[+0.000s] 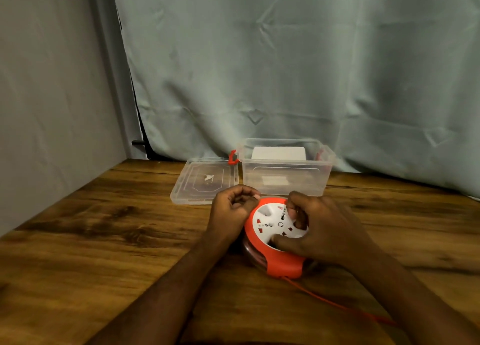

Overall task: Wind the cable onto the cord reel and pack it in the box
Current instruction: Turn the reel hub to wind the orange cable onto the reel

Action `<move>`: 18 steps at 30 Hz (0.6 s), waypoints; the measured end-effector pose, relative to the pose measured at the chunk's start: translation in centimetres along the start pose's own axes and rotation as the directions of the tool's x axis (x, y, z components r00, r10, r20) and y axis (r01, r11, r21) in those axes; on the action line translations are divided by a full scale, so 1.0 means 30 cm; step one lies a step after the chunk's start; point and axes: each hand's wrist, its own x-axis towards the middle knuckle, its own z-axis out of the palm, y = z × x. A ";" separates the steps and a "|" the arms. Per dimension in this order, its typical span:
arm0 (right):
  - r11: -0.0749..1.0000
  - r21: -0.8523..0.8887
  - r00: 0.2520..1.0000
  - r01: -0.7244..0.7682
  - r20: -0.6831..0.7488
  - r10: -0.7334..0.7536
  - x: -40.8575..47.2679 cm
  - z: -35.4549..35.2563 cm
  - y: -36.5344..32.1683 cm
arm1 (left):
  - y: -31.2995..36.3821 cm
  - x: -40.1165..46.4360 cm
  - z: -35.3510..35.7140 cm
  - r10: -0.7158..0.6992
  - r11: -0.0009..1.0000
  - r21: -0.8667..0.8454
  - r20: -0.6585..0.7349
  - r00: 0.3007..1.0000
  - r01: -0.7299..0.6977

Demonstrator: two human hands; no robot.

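**Both hands on the cord reel, box standing open behind**

A wooden worktop (91, 241) is filling the lower part of the view, with a pale cloth backdrop (285, 59) hanging behind it.

Going from the left, a clear lid (205, 180) is lying flat on the worktop, just beside the box at its 9 o'clock. The clear box (285, 168) is standing upright and open, with red latches showing at both ends and a white card leaning inside against its far wall.

The left hand (231, 207) is sitting at the reel's 10 o'clock, its fingers curling inward with the fingertips against the red rim; whether it is actually gripping the rim cannot be told.

The cord reel (275, 238), red-cased with a white socket face, is lying flat on the worktop, just at the box's 6 o'clock and near its front wall. Red windings are showing under the casing at its lower left.

The right hand (322, 230) is resting over the reel from 3 o'clock, with curled fingers hooking into the white face's far recess and the thumb pressing in at 6 o'clock.

The red cable (337, 303) is leaving the reel at 5 o'clock and trailing across the worktop toward the lower right, passing under the right forearm.
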 end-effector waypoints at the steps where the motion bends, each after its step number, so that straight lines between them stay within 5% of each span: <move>1: 1.000 -0.003 1.000 -0.013 -0.011 0.013 0.001 0.006 -0.005 | 0.001 0.000 -0.002 -0.002 1.000 -0.006 0.000 1.000 0.002; 12: 0.982 -0.008 0.979 -0.191 -0.080 0.190 0.009 0.052 -0.070 | 0.015 -0.015 0.013 -0.013 0.998 -0.061 0.038 0.999 0.016; 18: 0.997 0.067 0.988 -0.048 -0.141 0.057 0.005 0.055 -0.025 | 0.020 -0.015 0.009 -0.009 0.999 -0.049 0.066 0.998 0.013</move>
